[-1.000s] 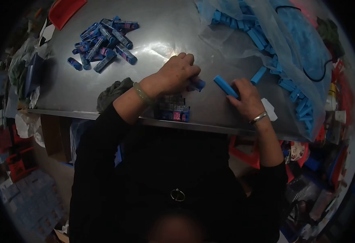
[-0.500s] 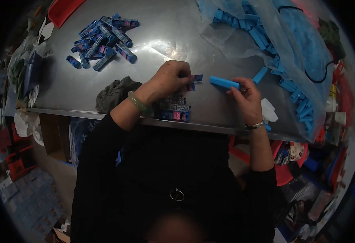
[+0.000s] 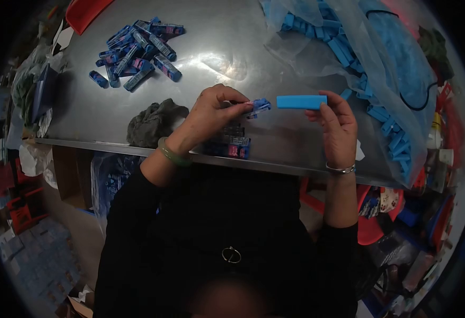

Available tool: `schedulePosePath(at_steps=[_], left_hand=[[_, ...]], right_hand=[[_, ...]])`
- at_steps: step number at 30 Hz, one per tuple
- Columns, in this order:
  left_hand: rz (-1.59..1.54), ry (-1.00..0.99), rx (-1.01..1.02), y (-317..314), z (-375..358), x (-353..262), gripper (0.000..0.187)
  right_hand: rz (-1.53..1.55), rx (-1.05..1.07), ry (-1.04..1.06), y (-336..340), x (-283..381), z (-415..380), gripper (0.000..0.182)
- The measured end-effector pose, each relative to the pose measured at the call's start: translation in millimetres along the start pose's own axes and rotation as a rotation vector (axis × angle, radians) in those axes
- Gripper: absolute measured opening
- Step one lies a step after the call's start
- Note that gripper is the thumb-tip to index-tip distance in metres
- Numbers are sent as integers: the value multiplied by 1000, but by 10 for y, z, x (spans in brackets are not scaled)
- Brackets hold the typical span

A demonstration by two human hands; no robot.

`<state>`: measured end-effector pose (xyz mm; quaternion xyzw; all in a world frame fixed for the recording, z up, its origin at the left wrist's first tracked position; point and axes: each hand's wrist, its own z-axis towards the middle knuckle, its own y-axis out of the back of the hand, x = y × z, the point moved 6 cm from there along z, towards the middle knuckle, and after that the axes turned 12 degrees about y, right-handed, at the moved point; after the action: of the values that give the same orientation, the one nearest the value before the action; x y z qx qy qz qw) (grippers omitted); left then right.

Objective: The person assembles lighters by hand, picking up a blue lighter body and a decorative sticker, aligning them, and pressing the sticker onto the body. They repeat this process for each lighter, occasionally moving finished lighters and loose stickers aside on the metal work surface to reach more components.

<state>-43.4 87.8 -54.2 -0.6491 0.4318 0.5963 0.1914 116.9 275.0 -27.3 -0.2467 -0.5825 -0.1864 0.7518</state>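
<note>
Now the blue block [image 3: 296, 102] pinched in my right fingers [image 3: 330, 117] sits level, no longer slanting, its free end just beside the printed wrapper [image 3: 260, 107] gripped in my left fingers [image 3: 234, 94] above the table [image 3: 84, 111], so the two look roughly lined up, apart.

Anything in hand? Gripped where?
Left hand: a printed wrapper, pinched at the end nearest that hand. Right hand: a blue block, held by its right end, thumb near the lower edge.
</note>
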Motion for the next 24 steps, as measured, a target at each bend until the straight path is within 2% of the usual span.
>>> schedulePosePath(at_steps=[2,6,8,10,14,16,17,19,20,22,24], left_hand=[[-13,-46,-35,18,-49,-37,13],[69,-89,-53,15,-111,-97,12],[66,-91,-45,15,-129,-117,12],[-6,7,48,-20,-124,-87,11],[-195,73,173,-78,-121,-75,11],[-30,-54,21,-18,-131,-145,8],[-30,-54,21,-16,-126,-137,8],[306,-333,-157,12,-183,-268,8],[306,-333,-156,5,-184,-266,8],[382,-514,-260,-1,-254,-359,10],[376,-505,-262,-8,-249,-346,9]], right_hand=[[142,11,-28,-28,29,28,28],[230,24,-100,-73,36,63,29],[239,96,-160,-115,0,65,31],[273,110,-178,-114,-36,77,31],[389,88,-199,-117,-47,87,28],[426,84,-197,-80,-65,84,28],[463,80,-195,-70,-70,80,27],[433,49,-191,-55,-83,71,25],[402,18,-187,-37,-89,69,24],[394,-15,-164,-23,-63,74,23],[386,-47,-142,-2,-25,85,22]])
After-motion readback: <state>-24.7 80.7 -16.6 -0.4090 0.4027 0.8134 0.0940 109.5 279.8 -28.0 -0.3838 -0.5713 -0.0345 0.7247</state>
